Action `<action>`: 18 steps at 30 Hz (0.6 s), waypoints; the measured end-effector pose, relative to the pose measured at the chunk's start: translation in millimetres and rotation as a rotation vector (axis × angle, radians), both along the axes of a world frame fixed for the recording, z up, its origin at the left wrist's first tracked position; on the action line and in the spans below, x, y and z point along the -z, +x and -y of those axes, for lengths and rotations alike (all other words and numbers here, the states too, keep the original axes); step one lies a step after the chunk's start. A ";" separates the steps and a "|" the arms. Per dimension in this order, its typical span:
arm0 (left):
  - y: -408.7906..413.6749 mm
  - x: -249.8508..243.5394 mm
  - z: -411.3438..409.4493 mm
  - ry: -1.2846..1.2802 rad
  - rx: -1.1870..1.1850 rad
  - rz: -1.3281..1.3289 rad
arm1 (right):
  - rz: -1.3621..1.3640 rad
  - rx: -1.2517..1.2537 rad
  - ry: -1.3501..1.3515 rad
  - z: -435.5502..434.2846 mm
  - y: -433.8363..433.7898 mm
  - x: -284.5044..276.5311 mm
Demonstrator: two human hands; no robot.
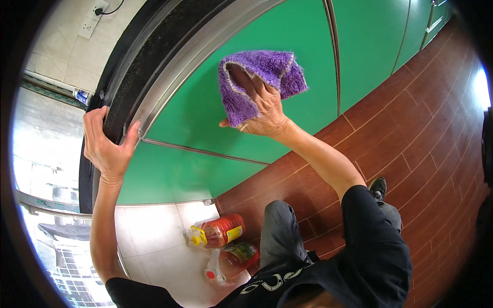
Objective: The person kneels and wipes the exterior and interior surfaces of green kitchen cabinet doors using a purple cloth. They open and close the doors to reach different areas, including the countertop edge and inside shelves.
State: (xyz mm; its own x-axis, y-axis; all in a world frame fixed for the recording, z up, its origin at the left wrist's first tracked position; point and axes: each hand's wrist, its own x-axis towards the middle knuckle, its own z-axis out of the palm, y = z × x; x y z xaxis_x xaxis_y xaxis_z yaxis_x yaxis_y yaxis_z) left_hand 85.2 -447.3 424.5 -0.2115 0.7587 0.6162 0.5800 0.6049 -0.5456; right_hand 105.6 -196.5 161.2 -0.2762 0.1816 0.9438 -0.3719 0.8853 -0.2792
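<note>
A fluffy purple cleaning cloth (262,61) with a pale stitched edge is bunched around the fingers of my right hand (269,111). That hand presses the cloth toward a glossy green cabinet door (215,115); part of the fingers is hidden in its folds. My left hand (109,142) grips the front edge of the black countertop (134,69), its thumb on the near side by a metal trim strip (169,100) and its fingers over the top. Below the left arm another green panel (169,173) meets the first at a dark metal seam.
Two large plastic bottles, one red with a yellow cap and handle (223,231) and one with a red cap (235,260), stand on the floor by the white tiled wall (154,227). Brown floor tiles (389,142) extend right. A wall socket (92,19) holds a black plug.
</note>
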 end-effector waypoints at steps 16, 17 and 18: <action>4.5 -1.8 -0.4 -0.017 0.005 -0.007 | 0.122 0.051 0.085 -0.9 1.6 -18.9; 4.2 -2.2 -0.8 -0.007 0.010 0.010 | 0.040 0.120 0.118 -2.0 0.3 -17.6; 3.7 -2.4 -1.1 -0.016 0.011 -0.021 | 0.040 0.171 0.153 -4.6 1.9 -9.5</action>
State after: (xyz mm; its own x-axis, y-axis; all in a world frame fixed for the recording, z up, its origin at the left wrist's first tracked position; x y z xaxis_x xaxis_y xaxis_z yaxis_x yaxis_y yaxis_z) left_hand 88.8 -446.2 426.9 -0.1901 0.7706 0.6083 0.5748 0.5897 -0.5673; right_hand 107.5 -191.9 170.7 -0.2915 0.0848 0.9528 -0.2038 0.9677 -0.1485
